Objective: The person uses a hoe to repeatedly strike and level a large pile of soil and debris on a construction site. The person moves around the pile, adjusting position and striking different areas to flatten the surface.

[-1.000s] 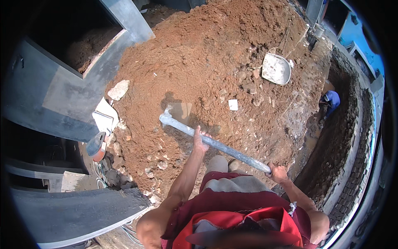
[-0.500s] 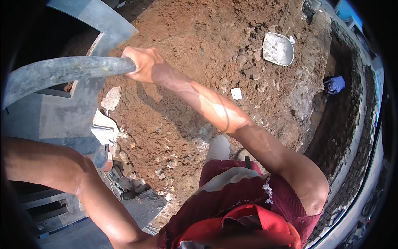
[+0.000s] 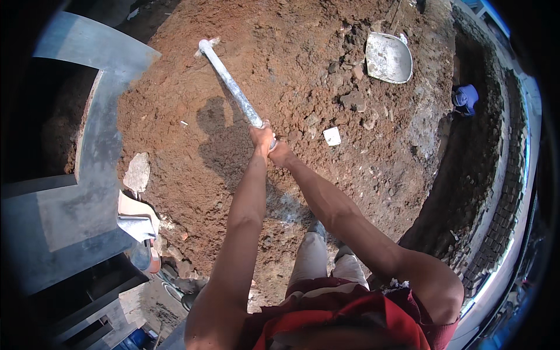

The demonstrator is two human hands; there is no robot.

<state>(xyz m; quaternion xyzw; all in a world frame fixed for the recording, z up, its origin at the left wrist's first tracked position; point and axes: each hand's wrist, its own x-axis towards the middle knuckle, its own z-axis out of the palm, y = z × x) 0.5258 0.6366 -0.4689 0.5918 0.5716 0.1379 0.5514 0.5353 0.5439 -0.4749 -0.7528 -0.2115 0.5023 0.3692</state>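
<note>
Both hands grip a long-handled digging tool (image 3: 229,80) with a worn grey-white handle. My left hand (image 3: 262,136) is closed around it a little farther up. Right behind it, my right hand (image 3: 281,154) is closed at the near end. The handle slants away to the far left, and its far end, with a small pale crosspiece, meets the reddish-brown soil (image 3: 291,70). How much of the tool's head is sunk in the soil, and its exact shape, cannot be made out.
A whitish scoop-shaped pan (image 3: 389,58) and a white square piece (image 3: 332,136) lie on the soil. A person in a blue head covering (image 3: 465,100) is in the trench (image 3: 434,201) at right. Grey concrete walls (image 3: 96,146) border the left, near a pale stone slab (image 3: 137,172).
The tool has swung from the raised left side down to the soil ahead. My right hand came down toward me, and my left hand came into view beside it on the handle.
</note>
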